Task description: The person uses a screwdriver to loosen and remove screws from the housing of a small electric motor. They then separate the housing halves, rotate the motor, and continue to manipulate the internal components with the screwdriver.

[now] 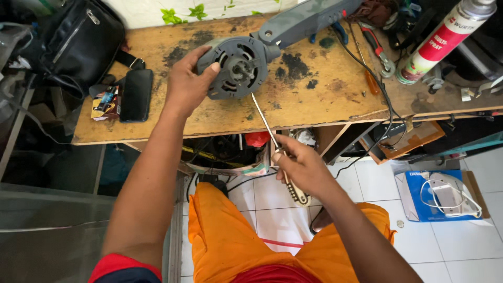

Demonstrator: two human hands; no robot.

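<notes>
A grey round fan motor housing (238, 68) lies on a stained wooden workbench (319, 99), joined to a grey plastic arm (301, 21) reaching toward the back. My left hand (186, 84) grips the motor's left side, thumb on its face. My right hand (301, 167) holds a long thin screwdriver (263, 119) below the bench edge. Its metal shaft slants up to the motor's lower rim.
A black bag (78, 42), a dark phone (136, 94) and a small box (105, 104) sit at the bench's left. A spray can (445, 42), pliers and a black cable (385, 105) lie at the right. A blue box (440, 196) rests on the white tiled floor.
</notes>
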